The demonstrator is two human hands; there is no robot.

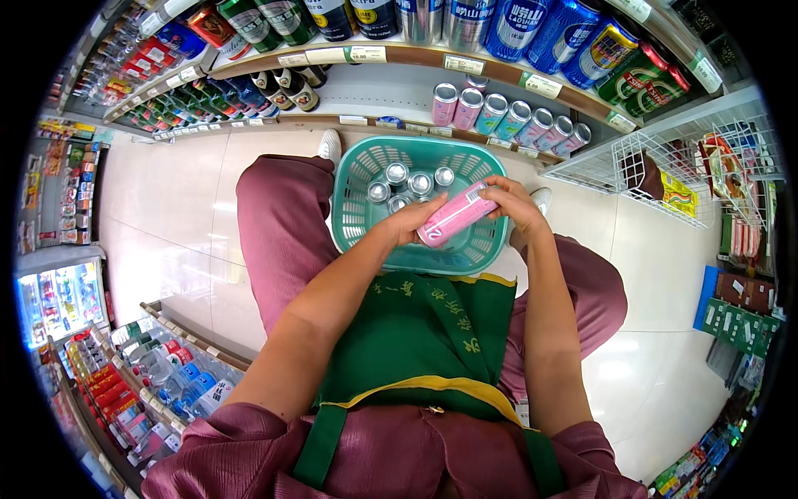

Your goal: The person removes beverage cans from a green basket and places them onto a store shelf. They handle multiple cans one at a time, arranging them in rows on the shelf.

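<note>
A pink drink can (456, 215) lies tilted between my two hands, above a green plastic basket (419, 144). My left hand (413, 219) grips its lower left end, and my right hand (512, 203) holds its upper right end. Inside the basket, several cans with silver tops (420, 184) stand upright, left of the held can. On the low shelf beyond the basket, pink and turquoise cans (492, 113) stand in a row. The basket sits on the floor between my feet.
Above the low shelf, an upper shelf holds blue beer cans (515, 28). Dark glass bottles (299, 93) stand at the low shelf's left part. A white wire rack (661, 181) with packets is at right. Plastic water bottles (187, 380) fill a shelf at lower left.
</note>
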